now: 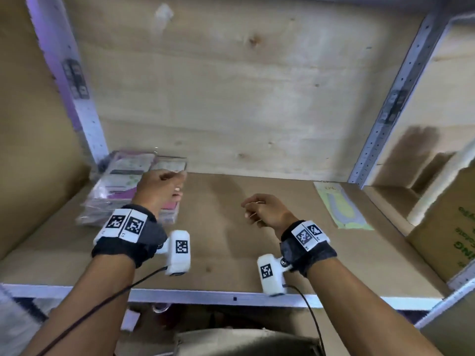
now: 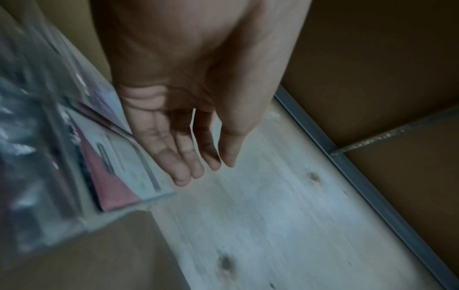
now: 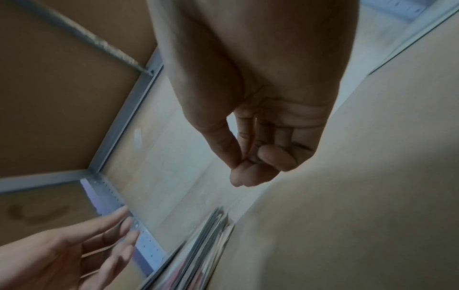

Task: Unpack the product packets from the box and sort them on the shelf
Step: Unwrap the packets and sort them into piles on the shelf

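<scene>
The shelf was a brown board with a pale metal front rail, backed by a light plywood panel with a few dark knots. Perforated metal uprights stood at either rear corner, each bearing a dark label. Brown board closed the left side; to the right, past the upright, a cardboard box with green print sat in the next bay.

A stack of packets in clear sleeves, pink and white, lay in the shelf's rear left corner against the upright. One flat green packet lay alone near the rear right, well apart from the stack.

The left hand hovered over the stack's right edge; from the wrist view its fingers were straight and relaxed, holding nothing, just beside the top packet. The right hand hung above the middle of the shelf, its fingers loosely curled toward the thumb and holding nothing.

Below the rail, the lower level was dark and blurred; its contents could not be told.
</scene>
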`<action>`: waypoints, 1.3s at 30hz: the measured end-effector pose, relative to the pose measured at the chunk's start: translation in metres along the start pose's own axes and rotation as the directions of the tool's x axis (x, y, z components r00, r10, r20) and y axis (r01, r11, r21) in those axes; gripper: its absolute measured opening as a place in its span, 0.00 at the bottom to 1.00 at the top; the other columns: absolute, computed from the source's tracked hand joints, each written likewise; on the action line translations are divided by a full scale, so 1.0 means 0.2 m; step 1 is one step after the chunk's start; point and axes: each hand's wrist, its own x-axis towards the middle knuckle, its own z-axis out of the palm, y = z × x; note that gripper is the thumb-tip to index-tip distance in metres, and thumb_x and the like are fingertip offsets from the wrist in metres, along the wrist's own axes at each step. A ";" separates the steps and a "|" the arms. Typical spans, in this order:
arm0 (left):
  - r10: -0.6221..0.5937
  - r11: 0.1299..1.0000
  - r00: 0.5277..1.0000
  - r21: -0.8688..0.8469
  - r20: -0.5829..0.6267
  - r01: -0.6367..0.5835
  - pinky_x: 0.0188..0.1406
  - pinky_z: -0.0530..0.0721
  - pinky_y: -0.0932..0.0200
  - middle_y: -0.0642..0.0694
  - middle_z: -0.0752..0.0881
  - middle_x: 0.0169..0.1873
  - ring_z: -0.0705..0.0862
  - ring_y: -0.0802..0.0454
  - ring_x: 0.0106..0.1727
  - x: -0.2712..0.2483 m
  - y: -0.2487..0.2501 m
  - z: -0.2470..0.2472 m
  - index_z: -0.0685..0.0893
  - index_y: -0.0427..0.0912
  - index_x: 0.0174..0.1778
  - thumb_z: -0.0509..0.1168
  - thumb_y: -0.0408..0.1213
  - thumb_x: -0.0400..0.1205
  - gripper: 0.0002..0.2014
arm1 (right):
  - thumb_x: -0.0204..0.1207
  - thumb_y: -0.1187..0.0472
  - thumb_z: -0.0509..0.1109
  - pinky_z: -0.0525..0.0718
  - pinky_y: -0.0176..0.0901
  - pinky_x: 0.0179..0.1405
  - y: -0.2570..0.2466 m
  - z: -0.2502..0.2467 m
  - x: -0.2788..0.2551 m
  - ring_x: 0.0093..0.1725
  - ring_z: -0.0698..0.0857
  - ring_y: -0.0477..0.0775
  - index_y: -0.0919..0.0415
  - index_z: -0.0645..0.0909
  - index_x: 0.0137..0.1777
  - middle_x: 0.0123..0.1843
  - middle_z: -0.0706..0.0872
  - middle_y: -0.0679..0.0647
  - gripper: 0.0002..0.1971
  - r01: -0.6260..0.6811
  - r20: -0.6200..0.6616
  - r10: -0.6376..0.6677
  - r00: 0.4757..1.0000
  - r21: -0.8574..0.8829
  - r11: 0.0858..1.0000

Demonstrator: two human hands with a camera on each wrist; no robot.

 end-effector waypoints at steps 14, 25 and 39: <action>-0.150 0.974 0.988 0.168 -0.027 0.153 0.47 0.92 0.47 0.38 0.93 0.37 0.92 0.41 0.37 0.02 -0.17 -0.55 0.87 0.40 0.39 0.70 0.39 0.81 0.08 | 0.72 0.41 0.77 0.75 0.37 0.25 -0.29 0.80 0.37 0.24 0.75 0.52 0.64 0.78 0.45 0.32 0.79 0.58 0.25 -0.074 0.178 0.099 0.979 -0.142 0.987; -0.075 0.944 0.997 0.319 -0.033 0.082 0.39 0.87 0.55 0.43 0.90 0.38 0.85 0.47 0.33 0.00 -0.15 -0.42 0.87 0.42 0.39 0.68 0.39 0.82 0.08 | 0.77 0.64 0.77 0.83 0.39 0.21 -0.14 0.68 0.27 0.24 0.81 0.51 0.61 0.75 0.42 0.36 0.84 0.58 0.11 -0.089 0.199 0.079 0.977 0.039 0.995; -0.239 0.892 0.873 -0.258 0.425 0.370 0.47 0.93 0.50 0.30 0.84 0.60 0.93 0.40 0.52 -0.14 -0.02 0.13 0.79 0.41 0.71 0.77 0.49 0.75 0.30 | 0.75 0.77 0.73 0.78 0.33 0.34 0.00 -0.02 -0.09 0.37 0.83 0.53 0.75 0.83 0.54 0.40 0.86 0.62 0.09 0.264 0.013 -0.266 0.964 0.091 0.960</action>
